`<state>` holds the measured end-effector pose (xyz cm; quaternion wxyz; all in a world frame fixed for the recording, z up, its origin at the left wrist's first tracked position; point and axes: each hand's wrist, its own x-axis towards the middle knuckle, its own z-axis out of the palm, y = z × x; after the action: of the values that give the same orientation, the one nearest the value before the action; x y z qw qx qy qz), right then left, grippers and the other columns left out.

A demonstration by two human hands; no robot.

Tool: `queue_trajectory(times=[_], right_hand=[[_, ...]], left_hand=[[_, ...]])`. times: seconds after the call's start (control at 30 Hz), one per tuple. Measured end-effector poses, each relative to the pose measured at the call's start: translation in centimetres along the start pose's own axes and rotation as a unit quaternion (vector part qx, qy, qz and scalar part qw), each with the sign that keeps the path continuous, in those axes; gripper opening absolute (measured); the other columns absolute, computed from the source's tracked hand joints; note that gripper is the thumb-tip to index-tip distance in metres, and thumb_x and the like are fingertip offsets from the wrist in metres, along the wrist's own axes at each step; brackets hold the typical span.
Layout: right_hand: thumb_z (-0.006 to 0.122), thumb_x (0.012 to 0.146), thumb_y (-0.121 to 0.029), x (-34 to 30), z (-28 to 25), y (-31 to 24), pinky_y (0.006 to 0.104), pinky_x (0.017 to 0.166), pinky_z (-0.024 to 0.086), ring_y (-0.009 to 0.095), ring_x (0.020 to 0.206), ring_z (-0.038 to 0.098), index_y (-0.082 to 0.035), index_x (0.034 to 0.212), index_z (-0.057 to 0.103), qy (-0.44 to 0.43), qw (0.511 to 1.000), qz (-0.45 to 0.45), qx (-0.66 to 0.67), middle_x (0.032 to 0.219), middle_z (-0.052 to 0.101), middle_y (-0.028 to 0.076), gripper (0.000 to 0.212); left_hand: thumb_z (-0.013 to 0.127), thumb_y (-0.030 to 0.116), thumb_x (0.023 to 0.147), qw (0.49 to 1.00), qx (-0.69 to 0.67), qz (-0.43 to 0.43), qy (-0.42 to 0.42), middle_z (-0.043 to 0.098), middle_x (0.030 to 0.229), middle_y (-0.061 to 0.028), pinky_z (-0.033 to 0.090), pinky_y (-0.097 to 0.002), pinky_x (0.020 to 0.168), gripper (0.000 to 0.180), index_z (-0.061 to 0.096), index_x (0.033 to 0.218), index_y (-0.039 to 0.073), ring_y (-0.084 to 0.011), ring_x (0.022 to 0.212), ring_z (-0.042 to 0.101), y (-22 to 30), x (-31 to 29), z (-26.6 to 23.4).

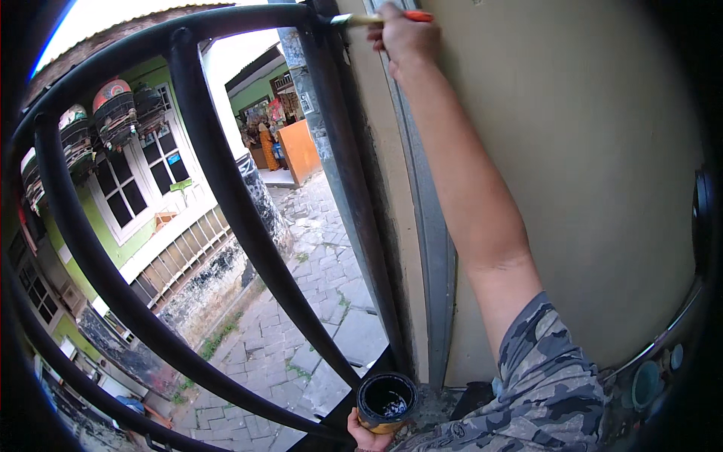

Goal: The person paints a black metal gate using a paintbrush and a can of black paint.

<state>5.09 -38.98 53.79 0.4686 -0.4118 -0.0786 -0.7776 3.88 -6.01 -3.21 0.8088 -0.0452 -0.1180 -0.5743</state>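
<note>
Head view: brush [363,20] juts left from the gripping right hand [409,39]; left hand [366,436] clasps can [388,416].

outdoor ground: grey paving [248,377]; green weeds [211,347] along its edge; floor [431,405], lower right: teal tub [646,386]

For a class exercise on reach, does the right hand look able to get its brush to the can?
Probably yes: the right hand would have to come down, but the can, held by the left hand, has its open top facing up, and nothing appears to block the brush.
</note>
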Motion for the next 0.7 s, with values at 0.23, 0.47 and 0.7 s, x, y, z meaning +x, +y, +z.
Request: queue_trajectory(times=[0.23,0.47,0.7], right_hand=[[0.069,0.086,-0.023,1.2,-0.1,-1.1,0.0316,0.045,0.049,0.015,0.05,0.062,-0.003,0.073,0.057,0.044,0.991,0.033,-0.126,0.062,0.065,0.006,0.026],[0.067,0.088,-0.023,-1.3,-2.0,0.3,0.0292,0.04,0.045,0.014,0.044,0.059,-0.004,0.076,0.06,-0.021,0.924,0.004,-0.382,0.061,0.065,0.006,0.024],[0.068,0.079,-0.023,-3.5,-4.0,3.1,0.0271,0.04,0.046,0.015,0.045,0.062,-0.002,0.07,0.06,-0.084,0.979,-0.094,-0.163,0.061,0.064,0.011,0.024]], left_hand=[[0.037,0.055,0.091,0.893,0.161,0.098,0.408,0.055,0.136,-0.0137,0.044,-0.057,0.1,0.065,0.051,0.137,0.011,-0.0374,0.124,0.051,-0.4,-0.1,0.7],[0.043,0.058,0.083,0.952,0.09,0.051,0.29,0.054,0.136,-0.0113,0.038,-0.0636,0.099,0.065,0.056,0.131,0.016,-0.0374,0.124,0.049,0.6,-1.7,-3.4],[0.034,0.071,0.074,0.936,0.151,0.03,0.315,0.042,0.142,-0.0261,0.034,-0.0639,0.103,0.092,0.041,0.144,0.012,-0.0535,0.127,0.04,0.5,-1.1,-4.6]])
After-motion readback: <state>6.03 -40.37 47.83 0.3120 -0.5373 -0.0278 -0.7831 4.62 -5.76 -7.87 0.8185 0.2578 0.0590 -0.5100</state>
